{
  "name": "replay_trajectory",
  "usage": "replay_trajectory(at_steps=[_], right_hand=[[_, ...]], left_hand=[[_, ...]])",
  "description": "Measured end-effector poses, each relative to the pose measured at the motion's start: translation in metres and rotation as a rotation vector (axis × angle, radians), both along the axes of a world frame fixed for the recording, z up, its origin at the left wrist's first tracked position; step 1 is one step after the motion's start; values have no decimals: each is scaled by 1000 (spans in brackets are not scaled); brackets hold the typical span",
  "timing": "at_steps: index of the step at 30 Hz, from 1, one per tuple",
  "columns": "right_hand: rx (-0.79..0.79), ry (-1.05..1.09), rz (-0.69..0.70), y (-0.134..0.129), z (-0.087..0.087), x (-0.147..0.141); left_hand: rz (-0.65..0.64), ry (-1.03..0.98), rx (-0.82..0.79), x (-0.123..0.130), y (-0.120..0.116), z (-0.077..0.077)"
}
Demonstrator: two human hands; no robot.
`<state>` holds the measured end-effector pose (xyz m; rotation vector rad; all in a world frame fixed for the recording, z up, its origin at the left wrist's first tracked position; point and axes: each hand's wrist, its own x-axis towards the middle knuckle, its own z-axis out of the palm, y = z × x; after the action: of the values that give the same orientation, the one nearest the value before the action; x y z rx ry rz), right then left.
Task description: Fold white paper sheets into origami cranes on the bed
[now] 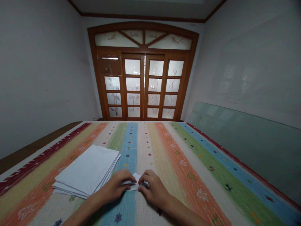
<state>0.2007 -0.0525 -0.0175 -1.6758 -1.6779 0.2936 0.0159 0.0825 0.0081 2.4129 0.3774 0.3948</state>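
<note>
My left hand (119, 185) and my right hand (154, 189) meet close together at the near middle of the table. Between them is a small folded white sheet (134, 186), either paper or thin cloth; I cannot tell which. The left fingers pinch its left side, while the right thumb and fingers grip the right side. Much of the sheet is hidden behind my fingers. Just left of my left hand lies a loose stack of white sheets (90, 171), its layers slightly out of line at the edges.
A striped, multicoloured cloth (188, 175) covers the broad flat surface under my hands. A pale greenish panel (246, 135) rises along the right side. Beyond the far edge stands a wooden door (143, 84) with frosted panes. White walls flank both sides.
</note>
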Motion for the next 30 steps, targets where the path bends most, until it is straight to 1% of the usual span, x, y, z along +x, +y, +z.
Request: replay_trajectory(at_steps=[4, 7, 12, 15, 17, 19, 21, 23, 26, 28, 30], right_hand=[[25, -25, 33, 0, -2, 2], [61, -149, 84, -1, -5, 3], [93, -388, 132, -5, -4, 2], [76, -457, 149, -6, 1, 2], [70, -475, 158, -6, 4, 3], [87, -465, 161, -4, 4, 3], [116, -423, 148, -1, 1, 2], [145, -360, 120, 1, -4, 2], [176, -275, 84, 4, -8, 0], [190, -243, 80, 4, -8, -1], [196, -234, 82, 3, -7, -1]], left_hand=[[27, 55, 20, -1, 3, 3], [13, 85, 54, -3, 5, 4], [-43, 58, 203, -8, -4, 8], [-30, 29, 284, -7, -12, 6], [35, 1, 274, -3, -16, 2], [157, -37, 223, 3, -19, -3], [283, -59, 186, 10, -20, -10], [377, -53, 185, 16, -21, -16], [452, -36, 232, 21, -22, -22], [467, -44, 257, 22, -23, -23], [464, -58, 249, 22, -25, -22]])
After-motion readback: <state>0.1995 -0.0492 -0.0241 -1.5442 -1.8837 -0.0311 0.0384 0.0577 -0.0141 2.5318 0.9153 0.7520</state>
